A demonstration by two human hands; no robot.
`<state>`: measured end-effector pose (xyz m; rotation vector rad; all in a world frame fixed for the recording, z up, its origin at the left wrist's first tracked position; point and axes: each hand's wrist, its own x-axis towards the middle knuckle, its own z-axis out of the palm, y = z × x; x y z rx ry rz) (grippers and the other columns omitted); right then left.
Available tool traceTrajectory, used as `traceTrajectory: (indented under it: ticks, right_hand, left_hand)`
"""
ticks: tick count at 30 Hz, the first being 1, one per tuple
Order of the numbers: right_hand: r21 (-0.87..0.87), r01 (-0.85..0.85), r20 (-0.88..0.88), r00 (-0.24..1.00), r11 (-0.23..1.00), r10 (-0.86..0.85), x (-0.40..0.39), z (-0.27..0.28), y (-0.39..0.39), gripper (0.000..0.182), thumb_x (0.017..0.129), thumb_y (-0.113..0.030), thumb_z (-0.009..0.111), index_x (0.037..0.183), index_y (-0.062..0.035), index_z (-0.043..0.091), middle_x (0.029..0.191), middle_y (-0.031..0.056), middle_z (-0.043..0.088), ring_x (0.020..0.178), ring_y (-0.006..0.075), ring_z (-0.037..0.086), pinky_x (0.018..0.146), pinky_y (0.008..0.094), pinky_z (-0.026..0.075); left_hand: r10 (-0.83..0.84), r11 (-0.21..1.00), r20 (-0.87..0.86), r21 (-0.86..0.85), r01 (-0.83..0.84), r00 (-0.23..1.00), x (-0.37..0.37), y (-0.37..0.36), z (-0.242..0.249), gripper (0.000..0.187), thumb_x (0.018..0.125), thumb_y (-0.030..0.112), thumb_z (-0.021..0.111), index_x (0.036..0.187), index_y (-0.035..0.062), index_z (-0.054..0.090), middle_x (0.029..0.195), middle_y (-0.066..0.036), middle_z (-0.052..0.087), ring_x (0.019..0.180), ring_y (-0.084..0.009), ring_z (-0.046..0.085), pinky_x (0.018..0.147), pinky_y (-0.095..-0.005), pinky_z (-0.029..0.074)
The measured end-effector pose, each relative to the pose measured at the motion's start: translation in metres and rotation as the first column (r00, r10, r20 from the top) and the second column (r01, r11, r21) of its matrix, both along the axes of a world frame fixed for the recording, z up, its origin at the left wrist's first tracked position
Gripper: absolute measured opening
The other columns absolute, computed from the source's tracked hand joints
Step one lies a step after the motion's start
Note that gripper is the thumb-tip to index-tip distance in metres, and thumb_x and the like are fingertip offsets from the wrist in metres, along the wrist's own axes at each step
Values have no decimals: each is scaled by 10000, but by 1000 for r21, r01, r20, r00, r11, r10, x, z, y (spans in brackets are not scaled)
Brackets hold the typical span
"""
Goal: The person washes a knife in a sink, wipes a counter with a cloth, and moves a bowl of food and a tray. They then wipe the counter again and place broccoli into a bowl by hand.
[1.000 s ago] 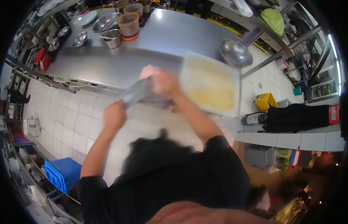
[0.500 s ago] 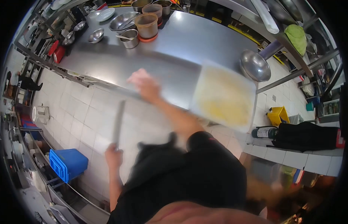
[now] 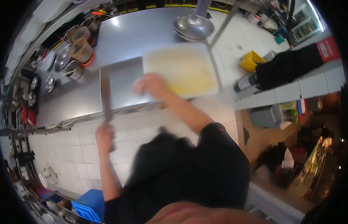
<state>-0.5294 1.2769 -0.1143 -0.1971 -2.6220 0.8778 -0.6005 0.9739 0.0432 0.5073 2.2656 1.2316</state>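
Note:
My left hand [image 3: 105, 137] is closed around the handle of a long knife [image 3: 106, 91]. The blade points away from me and overlaps the steel counter in this view. My right hand [image 3: 151, 86] is blurred, its fingers loosely bent and apart, with nothing visible in them. It overlaps the lower left edge of a white cutting board [image 3: 177, 61], which has yellow stains across its surface. The board lies at the right end of the steel counter [image 3: 133, 30].
Steel bowls [image 3: 194, 28] stand behind the board. Brown plastic tubs [image 3: 81, 50] and a small steel pot [image 3: 74, 70] stand at the counter's left. A blue bin [image 3: 90, 205] is at lower left, a yellow bucket [image 3: 251, 61] at right. A person [image 3: 280, 158] is at lower right.
The view has turned to the right. My right hand has come to the board's edge, and the knife in my left hand has moved from over the floor to over the counter.

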Motion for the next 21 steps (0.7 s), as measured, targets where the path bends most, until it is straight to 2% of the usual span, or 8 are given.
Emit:
traceTrajectory:
  ticks: [2, 3, 8, 10, 14, 17, 20, 21]
  right_hand:
    - [139, 477, -4, 876, 868, -481, 85, -14, 65, 280, 703, -93, 567, 970, -128, 641, 1036, 117, 592, 995, 295, 519, 877, 391, 398]
    - [242, 611, -98, 788, 754, -608, 128, -19, 90, 247, 719, -100, 554, 947, -116, 647, 1012, 136, 597, 953, 299, 534, 851, 404, 409]
    - [245, 859, 154, 423, 449, -893, 275, 29, 127, 225, 769, -76, 518, 968, -50, 621, 878, 162, 575, 927, 316, 535, 807, 376, 431]
    - [-128, 929, -58, 341, 346, -938, 300, 1, 143, 296, 749, -3, 488, 1023, -39, 595, 988, 183, 538, 979, 306, 511, 851, 359, 411]
    - [-52, 875, -472, 404, 482, -784, 224, 54, 135, 378, 740, 10, 477, 1109, -39, 539, 1057, 185, 504, 1012, 331, 484, 883, 379, 392]
    - [-2, 935, -38, 355, 355, -934, 149, 29, 174, 404, 735, -104, 523, 1131, -20, 515, 1082, 188, 503, 1040, 357, 458, 890, 427, 373]
    - [578, 811, -129, 199, 89, -971, 53, -3, 179, 388, 753, -140, 521, 1116, -1, 518, 1132, 194, 482, 1060, 373, 429, 905, 439, 342]
    - [249, 934, -125, 294, 257, -948, 26, 14, 159, 376, 763, -128, 516, 1117, -3, 517, 1152, 194, 467, 1063, 370, 423, 907, 441, 337]
  left_hand:
    - [-123, 992, 8, 5, 123, 992, 0, 51, -3, 153, 838, 169, 533, 842, 16, 536, 584, -22, 510, 481, -95, 493, 435, -234, 420]
    - [-374, 915, -377, -4, 403, 847, -31, 59, -68, 144, 837, 161, 533, 869, 21, 540, 602, -24, 521, 495, -95, 497, 450, -233, 432]
    - [-364, 927, 46, 113, 358, 930, 12, 175, -63, 118, 818, 137, 522, 835, 21, 533, 588, -31, 504, 487, -120, 491, 468, -254, 413]
    - [-304, 941, 196, 215, 262, 932, 24, 193, -57, 118, 819, 139, 517, 824, 21, 527, 586, -32, 499, 485, -124, 489, 466, -258, 407]
    - [-239, 944, 177, 270, 187, 955, 18, 172, -58, 121, 825, 146, 514, 815, 26, 506, 595, -36, 498, 478, -125, 482, 450, -255, 401]
    - [-278, 925, -391, 136, 354, 877, -18, 117, -104, 118, 831, 145, 507, 818, 27, 500, 594, -34, 488, 473, -124, 476, 439, -247, 395]
    - [-5, 978, -92, 206, 24, 996, -12, 70, -78, 112, 833, 143, 502, 819, 32, 492, 585, -35, 476, 462, -123, 464, 433, -242, 387]
    - [126, 958, 206, 230, -173, 970, -1, 59, -48, 111, 834, 143, 501, 817, 34, 487, 583, -37, 473, 459, -124, 460, 431, -241, 384]
